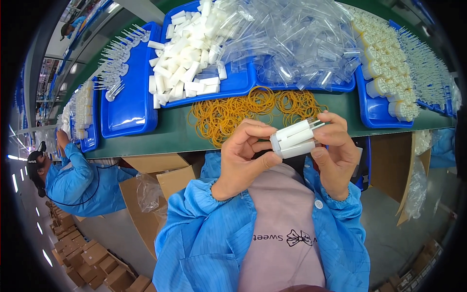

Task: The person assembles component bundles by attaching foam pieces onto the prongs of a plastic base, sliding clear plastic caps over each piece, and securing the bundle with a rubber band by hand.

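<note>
Between my two hands, in front of my chest, is a small assembly of white cylinders (296, 138) with a translucent cap at its left end. Thin white prongs and clear plastic edges stick out at its right end. My left hand (248, 151) pinches the capped end between thumb and fingers. At the pronged end, my right hand (336, 146) has its thumb and fingertips closed on the clear edges. Just beyond my hands, a heap of yellow rubber bands (219, 117) lies on the green table (170, 131).
Blue trays (129, 119) along the table hold white cylinders (182, 68), clear plastic sleeves (296, 44), pronged clear parts (119, 58) and yellow-banded assemblies (389, 73). Open cardboard boxes (168, 180) stand below the table edge. A person in blue (73, 180) works at my left.
</note>
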Tool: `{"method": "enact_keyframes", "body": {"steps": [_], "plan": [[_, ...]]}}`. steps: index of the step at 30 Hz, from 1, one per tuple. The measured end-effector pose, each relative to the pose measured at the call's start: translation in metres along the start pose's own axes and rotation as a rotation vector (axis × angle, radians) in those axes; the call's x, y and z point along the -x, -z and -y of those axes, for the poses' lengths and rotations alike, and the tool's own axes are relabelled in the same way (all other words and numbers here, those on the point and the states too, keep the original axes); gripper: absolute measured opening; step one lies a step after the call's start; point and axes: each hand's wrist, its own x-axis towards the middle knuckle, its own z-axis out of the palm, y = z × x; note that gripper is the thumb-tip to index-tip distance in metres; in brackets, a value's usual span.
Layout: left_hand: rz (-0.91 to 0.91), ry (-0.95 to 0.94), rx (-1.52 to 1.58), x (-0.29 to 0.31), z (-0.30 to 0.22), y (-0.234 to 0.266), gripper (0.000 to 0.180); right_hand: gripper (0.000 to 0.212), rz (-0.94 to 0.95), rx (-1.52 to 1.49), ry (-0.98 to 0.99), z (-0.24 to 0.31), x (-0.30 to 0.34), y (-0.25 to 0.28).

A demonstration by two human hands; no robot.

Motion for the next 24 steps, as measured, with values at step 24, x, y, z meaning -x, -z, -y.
{"method": "enact_keyframes", "body": {"steps": [24], "plan": [[-0.222,0.152,0.191,-0.014,-0.026,0.006,0.065,0.035,0.124,1.103,0.329,-0.054,-0.068,0.040]]}}
